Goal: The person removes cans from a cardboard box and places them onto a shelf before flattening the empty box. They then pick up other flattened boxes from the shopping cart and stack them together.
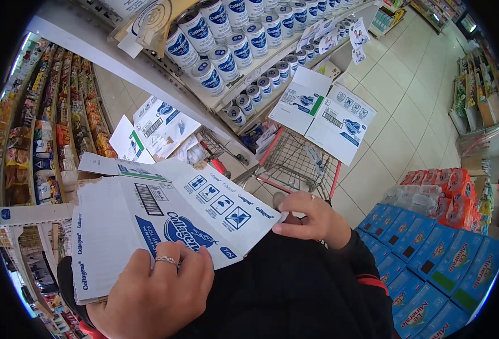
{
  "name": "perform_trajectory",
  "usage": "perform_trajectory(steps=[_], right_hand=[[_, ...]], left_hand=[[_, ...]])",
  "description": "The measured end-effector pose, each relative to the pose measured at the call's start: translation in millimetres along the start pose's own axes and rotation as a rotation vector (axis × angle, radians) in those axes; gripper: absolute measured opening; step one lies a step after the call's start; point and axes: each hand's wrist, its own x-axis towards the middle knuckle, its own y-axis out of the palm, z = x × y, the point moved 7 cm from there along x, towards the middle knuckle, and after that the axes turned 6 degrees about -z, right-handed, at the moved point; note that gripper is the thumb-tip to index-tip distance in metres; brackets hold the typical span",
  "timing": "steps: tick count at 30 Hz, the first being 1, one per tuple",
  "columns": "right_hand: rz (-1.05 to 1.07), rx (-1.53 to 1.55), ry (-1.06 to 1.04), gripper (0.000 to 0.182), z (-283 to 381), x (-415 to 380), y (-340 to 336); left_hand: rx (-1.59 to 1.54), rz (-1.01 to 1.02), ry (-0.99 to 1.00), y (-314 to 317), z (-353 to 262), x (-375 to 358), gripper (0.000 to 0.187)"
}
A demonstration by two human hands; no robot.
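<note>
A white and blue Collagena cardboard box (165, 217), flattened with torn brown edges, lies against my front. My left hand (159, 288), wearing a ring, is at its lower edge with bent fingers pressed on the printed face; its thumb is hidden. At the box's right corner, my right hand (314, 220) is closed, thumb and fingers pinching the cardboard edge. Part of the right fingers is hidden behind that corner.
A shopping cart (294, 164) stands ahead, with another opened Collagena carton (340, 121) on it. Collagena tins (221, 62) fill the shelves beyond. More cut cardboard (156, 127) leans at left. Blue Le Minerale cartons (430, 254) are stacked at right; snack shelves (46, 124) stand far left.
</note>
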Motion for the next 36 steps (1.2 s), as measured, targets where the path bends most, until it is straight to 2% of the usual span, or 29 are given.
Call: perform_trajectory(steps=[3,6,9,11,12,14,16,18,19,21,22,24,25,27,30,33,35,36], right_hand=[[-0.039,-0.046,-0.094,0.027,5.4,4.2,-3.0],[-0.030,-0.019,-0.067,0.026,5.9,6.1,-6.8],[0.005,0.019,-0.013,0.016,5.5,6.3,-5.3],[-0.055,0.236,0.056,0.009,-1.7,14.0,-5.3],[-0.057,0.234,0.058,0.009,-3.5,15.8,-3.7],[0.096,0.792,0.325,0.008,-15.8,12.3,15.5],[0.131,0.764,0.351,0.009,-16.4,11.8,18.6],[0.266,0.609,0.654,0.006,-25.0,9.5,30.7],[0.263,0.607,0.656,0.006,-27.0,10.1,34.0],[0.085,0.365,0.937,0.007,-57.9,-4.4,33.3],[0.078,0.363,0.936,0.007,-65.3,-9.5,38.0],[-0.091,0.588,1.212,0.011,-95.0,-36.2,50.2],[-0.092,0.588,1.208,0.011,-105.4,-40.4,53.3],[-0.380,0.565,1.272,0.011,-133.6,-58.2,42.8],[-0.587,0.091,1.302,0.012,-193.1,-107.8,-1.5],[-0.767,-0.328,1.376,0.014,-232.0,-189.0,-56.1],[-0.515,-0.742,1.231,0.014,-256.1,-244.5,-62.7],[-0.522,-0.745,1.227,0.014,-260.6,-260.0,-54.7]], left_hand=[[-0.009,-0.008,-0.009,0.5,1.3,-1.5,0.022],[-0.015,-0.008,0.001,0.9,1.6,-1.7,0.021],[-0.013,-0.030,0.008,0.6,0.7,-1.6,0.020],[-0.030,-0.070,0.070,-1.8,-3.1,-0.9,0.016],[-0.030,-0.070,0.074,-1.5,-4.2,-0.6,0.016],[-0.032,-0.109,0.075,-3.2,-7.5,-0.3,0.012],[-0.026,-0.129,0.096,-2.9,-9.3,0.3,0.011],[-0.026,-0.148,0.122,-5.1,-12.3,0.6,0.010],[-0.041,-0.108,0.092,-4.5,-12.2,1.2,0.011],[-0.051,-0.067,0.068,-2.2,-11.5,1.7,0.012],[-0.005,-0.105,0.075,-2.5,-10.0,2.7,0.013],[0.045,-0.145,0.077,0.6,-7.3,4.0,0.013],[0.020,-0.140,0.095,4.5,-7.6,4.5,0.014],[-0.005,-0.135,0.118,6.3,-9.1,2.8,0.014],[-0.051,-0.180,0.128,1.6,-11.1,-1.5,0.014],[-0.068,-0.089,0.122,6.5,-11.4,-5.1,0.014],[-0.049,-0.174,0.091,3.3,-9.2,-5.3,0.012],[-0.043,-0.179,0.092,1.9,-8.9,-4.2,0.012]])
